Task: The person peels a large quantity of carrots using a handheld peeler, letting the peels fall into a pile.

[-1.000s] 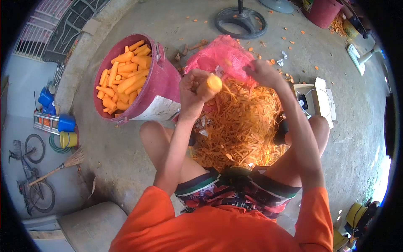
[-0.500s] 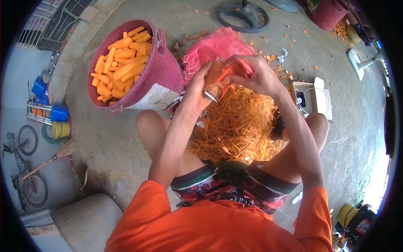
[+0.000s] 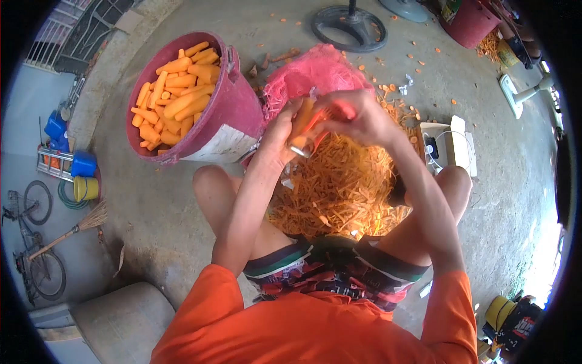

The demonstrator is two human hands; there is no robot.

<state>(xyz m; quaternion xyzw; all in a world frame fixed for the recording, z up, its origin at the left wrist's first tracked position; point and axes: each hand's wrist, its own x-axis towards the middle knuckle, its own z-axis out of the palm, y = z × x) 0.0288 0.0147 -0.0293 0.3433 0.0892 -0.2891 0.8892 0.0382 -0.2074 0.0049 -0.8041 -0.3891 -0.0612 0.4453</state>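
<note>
My left hand point(image 3: 280, 138) is closed around a carrot point(image 3: 303, 117), which points up and away from me. In my right hand point(image 3: 357, 118) is an orange-handled peeler point(image 3: 332, 111), its metal blade against the carrot's near end. Motion blurs the peeler and my right fingers somewhat. Below both hands, between my legs, lies a big heap of carrot peelings point(image 3: 339, 182). Left of my hands stands a maroon tub point(image 3: 233, 109) full of peeled carrots point(image 3: 176, 91). Just beyond my hands is a pink mesh sack point(image 3: 321, 70).
An open white box point(image 3: 458, 145) with a cable sits to the right. A round black stand base point(image 3: 350, 29) rests on the floor ahead, with carrot slices scattered around it. Far left are a broom point(image 3: 76, 227) and a bicycle point(image 3: 36, 236).
The peeler and my right hand have shifted slightly down and toward me along the carrot. My left hand has moved a little left and still holds the carrot.
</note>
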